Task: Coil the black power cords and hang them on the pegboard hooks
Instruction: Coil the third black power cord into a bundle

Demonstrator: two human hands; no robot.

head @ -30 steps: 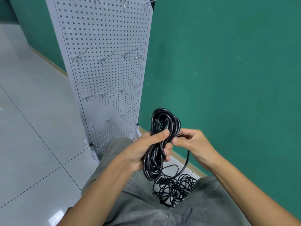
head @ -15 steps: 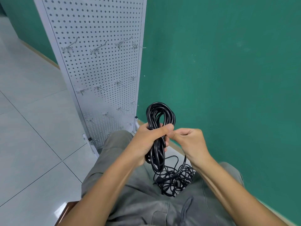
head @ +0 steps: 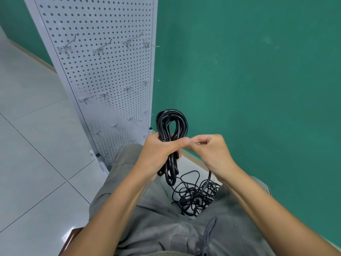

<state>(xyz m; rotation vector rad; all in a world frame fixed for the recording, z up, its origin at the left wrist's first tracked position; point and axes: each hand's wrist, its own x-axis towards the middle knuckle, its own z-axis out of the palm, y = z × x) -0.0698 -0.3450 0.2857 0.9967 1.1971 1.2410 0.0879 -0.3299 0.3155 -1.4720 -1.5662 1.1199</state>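
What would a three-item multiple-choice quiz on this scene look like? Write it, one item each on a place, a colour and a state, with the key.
1. Where does the loose tangle of cords lie?
A. on a pegboard hook
B. on the floor between the person's knees
C. in the right hand

2. What colour is the wall behind the pegboard?
A. green
B. white
C. grey

3. What is the left hand doing?
A. resting open on a knee
B. touching a hook
C. gripping the coiled cord

Key: 1 B, the tangle lies low between the grey trouser legs; 2 A, the wall is plainly green; 3 C, its fingers wrap the coil's middle.
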